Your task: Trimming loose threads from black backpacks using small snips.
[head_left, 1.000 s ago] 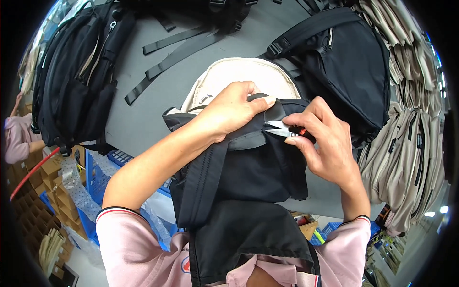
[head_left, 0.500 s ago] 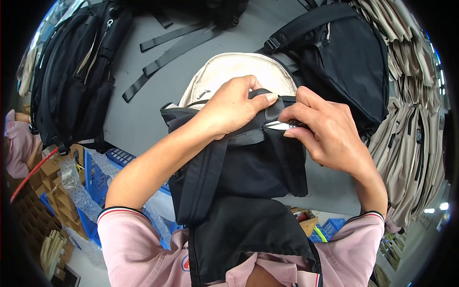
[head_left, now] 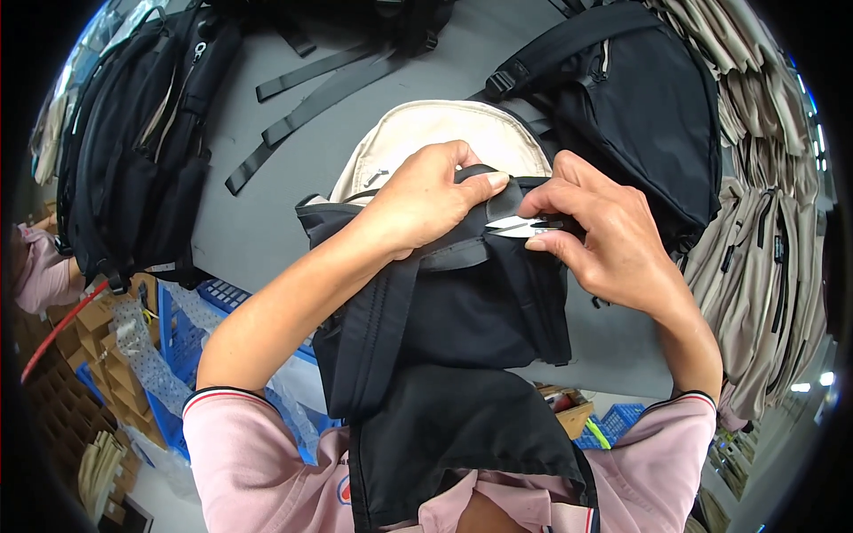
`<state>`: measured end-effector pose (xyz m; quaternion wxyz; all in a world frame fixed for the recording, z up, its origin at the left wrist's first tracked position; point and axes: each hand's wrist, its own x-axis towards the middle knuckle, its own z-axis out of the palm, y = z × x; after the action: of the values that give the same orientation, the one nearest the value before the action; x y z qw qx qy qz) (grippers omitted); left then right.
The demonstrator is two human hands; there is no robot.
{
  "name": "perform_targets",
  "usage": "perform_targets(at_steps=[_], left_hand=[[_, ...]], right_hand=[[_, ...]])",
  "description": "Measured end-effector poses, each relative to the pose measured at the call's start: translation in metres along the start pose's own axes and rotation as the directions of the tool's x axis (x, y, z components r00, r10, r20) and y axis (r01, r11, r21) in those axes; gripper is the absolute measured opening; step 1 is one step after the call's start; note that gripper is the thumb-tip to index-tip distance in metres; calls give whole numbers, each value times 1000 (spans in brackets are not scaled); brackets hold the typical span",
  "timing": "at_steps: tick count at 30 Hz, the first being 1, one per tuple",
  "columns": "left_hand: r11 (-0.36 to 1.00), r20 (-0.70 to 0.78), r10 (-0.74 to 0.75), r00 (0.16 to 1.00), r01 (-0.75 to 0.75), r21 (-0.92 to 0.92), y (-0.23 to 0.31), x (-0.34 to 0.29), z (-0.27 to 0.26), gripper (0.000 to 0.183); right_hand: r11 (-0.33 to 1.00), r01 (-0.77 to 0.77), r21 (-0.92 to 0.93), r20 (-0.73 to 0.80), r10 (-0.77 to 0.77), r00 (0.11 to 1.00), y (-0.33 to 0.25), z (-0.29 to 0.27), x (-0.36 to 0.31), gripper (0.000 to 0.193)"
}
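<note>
A black backpack with a cream lining hangs over the table edge in front of me, its lined part spread open on the far side. My left hand pinches a black webbing loop at the bag's upper edge between thumb and fingers. From the right, my right hand grips small thread snips. Their silver blades stand slightly apart and point left at the webbing, just below my left thumb. Fingers hide most of the snips' dark handle.
Other black backpacks lie on the grey table: one at left, one at far right. Loose straps trail behind. Beige bags hang in a row at right. Blue crates and cardboard boxes stand lower left; another person's sleeve shows there.
The snips' blades have spread apart, and my right hand has shifted slightly left. My left hand keeps its pinch on the webbing. At far left the other person has moved a little.
</note>
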<state>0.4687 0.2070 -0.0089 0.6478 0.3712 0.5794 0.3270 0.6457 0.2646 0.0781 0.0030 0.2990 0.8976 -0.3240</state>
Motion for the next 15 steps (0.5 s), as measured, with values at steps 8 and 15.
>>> perform_targets(at_steps=[8,15], left_hand=[[997,8,75,997,-75,24,0,2,2,17],[1000,8,12,1000,-12,16,0,1,2,18]], right_hand=[[966,176,-188,90,-161,983,-2,-12,12,20],[989,-3,146,113,-14,994,18,-2,14,20]])
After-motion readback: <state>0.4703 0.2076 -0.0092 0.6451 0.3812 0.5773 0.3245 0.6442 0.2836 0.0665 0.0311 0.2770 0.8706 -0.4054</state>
